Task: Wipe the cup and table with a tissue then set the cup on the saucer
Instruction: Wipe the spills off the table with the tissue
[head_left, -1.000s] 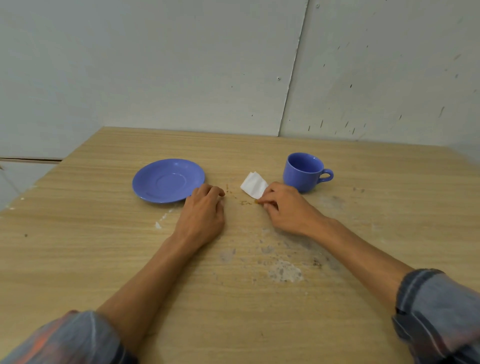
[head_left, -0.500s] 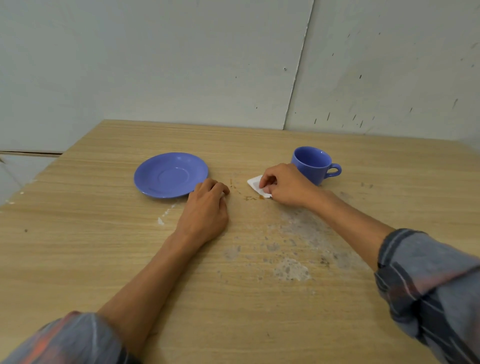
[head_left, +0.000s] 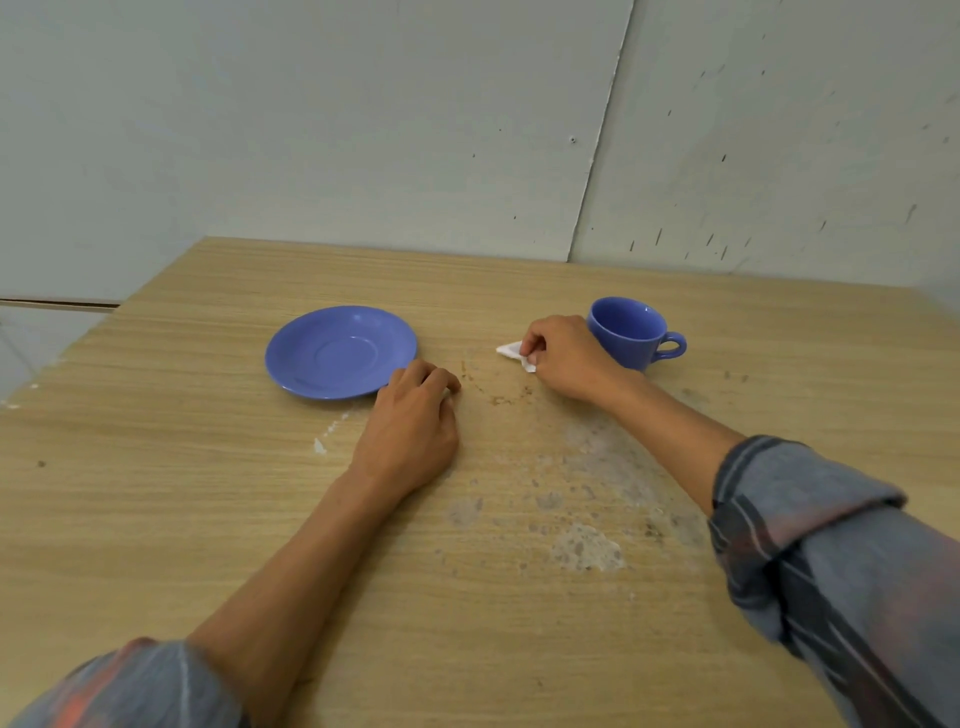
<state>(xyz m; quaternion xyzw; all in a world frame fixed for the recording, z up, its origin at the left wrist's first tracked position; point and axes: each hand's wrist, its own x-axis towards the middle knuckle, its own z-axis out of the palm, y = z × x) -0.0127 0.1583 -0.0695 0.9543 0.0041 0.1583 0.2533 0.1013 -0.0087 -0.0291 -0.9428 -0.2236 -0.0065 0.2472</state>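
Note:
A blue cup (head_left: 629, 331) stands upright on the wooden table (head_left: 208, 493), handle to the right. My right hand (head_left: 569, 358) lies just left of the cup, fingers closed on a folded white tissue (head_left: 511, 352) pressed to the tabletop. Small brown spill marks (head_left: 498, 397) dot the wood between my two hands. The blue saucer (head_left: 340, 351) lies empty at the left. My left hand (head_left: 413, 428) rests on the table with curled fingers at the saucer's near right edge, holding nothing.
Grey-white worn patches (head_left: 587, 545) mark the table's middle, and white flecks (head_left: 327, 436) lie near the saucer. A pale wall (head_left: 363, 130) runs close behind the table. The table's left edge (head_left: 78, 338) falls away to a light floor.
My right hand has moved away from me and towards the cup, covering most of the tissue and closing on it. My left hand has stayed put.

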